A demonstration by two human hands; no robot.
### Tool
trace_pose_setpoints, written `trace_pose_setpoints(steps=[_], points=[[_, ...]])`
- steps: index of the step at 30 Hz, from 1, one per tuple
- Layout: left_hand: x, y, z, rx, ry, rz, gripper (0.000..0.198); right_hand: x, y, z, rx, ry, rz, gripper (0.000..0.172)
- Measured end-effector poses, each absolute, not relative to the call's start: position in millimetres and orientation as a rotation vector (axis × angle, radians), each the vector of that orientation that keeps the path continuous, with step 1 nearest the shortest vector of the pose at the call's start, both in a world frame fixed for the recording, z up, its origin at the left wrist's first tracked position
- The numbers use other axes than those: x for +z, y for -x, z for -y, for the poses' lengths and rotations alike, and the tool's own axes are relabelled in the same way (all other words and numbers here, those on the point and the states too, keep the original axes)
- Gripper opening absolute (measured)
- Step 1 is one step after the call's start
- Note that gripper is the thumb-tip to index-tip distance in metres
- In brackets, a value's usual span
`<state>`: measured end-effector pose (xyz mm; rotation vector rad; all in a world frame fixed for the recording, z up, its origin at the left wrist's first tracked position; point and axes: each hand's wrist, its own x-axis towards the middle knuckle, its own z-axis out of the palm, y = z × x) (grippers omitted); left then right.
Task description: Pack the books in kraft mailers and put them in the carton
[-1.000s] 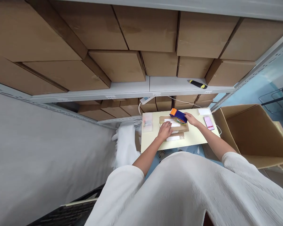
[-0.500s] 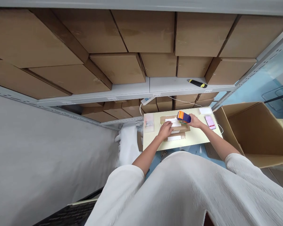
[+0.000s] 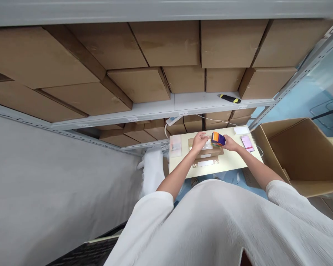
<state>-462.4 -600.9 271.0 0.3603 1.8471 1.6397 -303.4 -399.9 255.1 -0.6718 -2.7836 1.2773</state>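
Note:
My right hand (image 3: 229, 143) is wrapped round an orange and purple tape dispenser (image 3: 218, 139), held over the right side of a small cardboard box (image 3: 211, 152). Just left of the dispenser, above the box's far side, my left hand (image 3: 199, 141) has its fingers drawn together in a pinch. Whatever may be between those fingertips is too small to make out. White paper and shiny tape show on the box, partly covered by my left hand. A flap with a white strip (image 3: 205, 163) lies toward me on the pale table (image 3: 183, 168).
A phone (image 3: 247, 143) and a white card stack (image 3: 241, 130) lie on the table's right, a clear packet (image 3: 175, 145) on its left. A large open carton (image 3: 305, 155) stands at right. Shelves of boxes rise behind, with a yellow-black cutter (image 3: 230, 98) on one.
My left hand has lifted off the box top and moved up and away from me, its fingers now pinched. The dispenser has shifted slightly right in my right hand.

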Motion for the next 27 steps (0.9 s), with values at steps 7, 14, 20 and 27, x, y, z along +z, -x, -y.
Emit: trace_pose_setpoints(steps=[7, 14, 20, 27], points=[[269, 465, 592, 1.639, -0.287, -1.783, 0.045, 256, 307, 400, 1.119, 0.637, 2.856, 0.041], [258, 473, 619, 1.725, -0.158, -1.882, 0.042, 274, 317, 416, 1.277, 0.478, 2.848, 0.048], [247, 479, 646, 1.782, -0.019, -1.877, 0.044, 293, 334, 419, 1.197, 0.330, 3.039, 0.053], [233, 509, 683, 1.859, 0.043, -1.939, 0.048, 290, 345, 416, 1.019, 0.423, 3.159, 0.041]])
